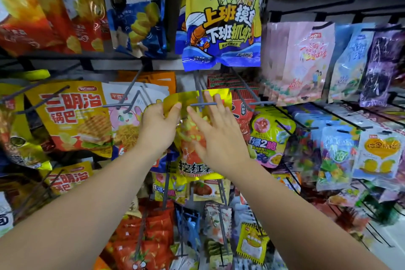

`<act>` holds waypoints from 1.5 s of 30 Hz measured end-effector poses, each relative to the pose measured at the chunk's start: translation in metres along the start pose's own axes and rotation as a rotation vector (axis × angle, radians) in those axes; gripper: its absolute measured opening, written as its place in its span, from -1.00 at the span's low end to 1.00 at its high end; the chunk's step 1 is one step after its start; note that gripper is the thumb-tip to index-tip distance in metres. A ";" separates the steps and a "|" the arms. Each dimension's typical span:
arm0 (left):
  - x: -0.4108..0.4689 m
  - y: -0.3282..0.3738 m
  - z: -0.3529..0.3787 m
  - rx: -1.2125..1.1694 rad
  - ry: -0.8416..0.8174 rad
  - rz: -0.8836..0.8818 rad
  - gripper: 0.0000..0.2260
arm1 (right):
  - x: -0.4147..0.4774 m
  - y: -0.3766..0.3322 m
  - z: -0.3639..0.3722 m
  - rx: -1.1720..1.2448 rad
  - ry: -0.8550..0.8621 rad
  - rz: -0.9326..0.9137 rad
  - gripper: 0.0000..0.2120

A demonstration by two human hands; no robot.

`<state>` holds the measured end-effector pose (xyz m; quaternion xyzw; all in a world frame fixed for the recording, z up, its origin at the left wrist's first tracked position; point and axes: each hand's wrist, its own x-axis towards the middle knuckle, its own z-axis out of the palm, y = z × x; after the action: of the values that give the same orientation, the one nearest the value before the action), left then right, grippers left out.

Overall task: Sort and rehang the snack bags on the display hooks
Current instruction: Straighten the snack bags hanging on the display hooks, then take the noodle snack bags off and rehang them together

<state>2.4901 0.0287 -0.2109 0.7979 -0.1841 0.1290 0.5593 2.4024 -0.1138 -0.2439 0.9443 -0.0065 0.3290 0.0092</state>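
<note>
The yellow-and-orange snack bag (186, 138) is held up at the grey display hook (198, 104), its gold top edge level with the hook's crossbar. Left of the hook, the left hand (156, 125) pinches the bag's upper corner between thumb and curled fingers. The right hand (217, 138) lies flat on the bag's front just below the hook. Its fingers (209, 99) are spread, and the crossbar passes in front of them.

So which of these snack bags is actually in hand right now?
The gold-topped bag at centre: the left hand pinches its top edge and the right hand lies flat on its front. The rest hang untouched.
</note>
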 end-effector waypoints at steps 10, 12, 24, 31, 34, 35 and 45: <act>-0.011 -0.017 -0.042 0.206 0.130 0.205 -0.82 | 0.025 -0.008 0.021 -0.135 -0.027 0.094 -0.19; -0.009 -0.024 -0.047 0.257 0.132 0.277 -0.81 | 0.032 -0.009 0.025 -0.163 -0.077 0.113 -0.16; 0.004 -0.078 -0.084 0.349 0.171 0.146 -0.89 | 0.068 0.005 0.051 -0.204 -0.092 0.145 -0.16; 0.028 -0.079 -0.105 0.260 0.258 -0.004 -0.36 | 0.078 0.000 0.049 -0.155 -0.178 0.216 -0.17; 0.039 -0.078 -0.107 0.169 0.171 -0.032 -0.35 | 0.080 0.001 0.050 -0.168 -0.137 0.225 -0.16; 0.040 -0.077 -0.107 0.142 0.141 -0.035 -0.42 | 0.081 0.002 0.050 -0.163 -0.142 0.225 -0.16; 0.032 -0.100 -0.111 0.079 -0.009 -0.091 -0.70 | 0.041 -0.047 0.035 0.201 0.058 0.212 -0.61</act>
<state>2.5630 0.1591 -0.2446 0.8275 -0.1450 0.1073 0.5317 2.4571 -0.0679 -0.2463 0.9246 -0.0729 0.3541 -0.1202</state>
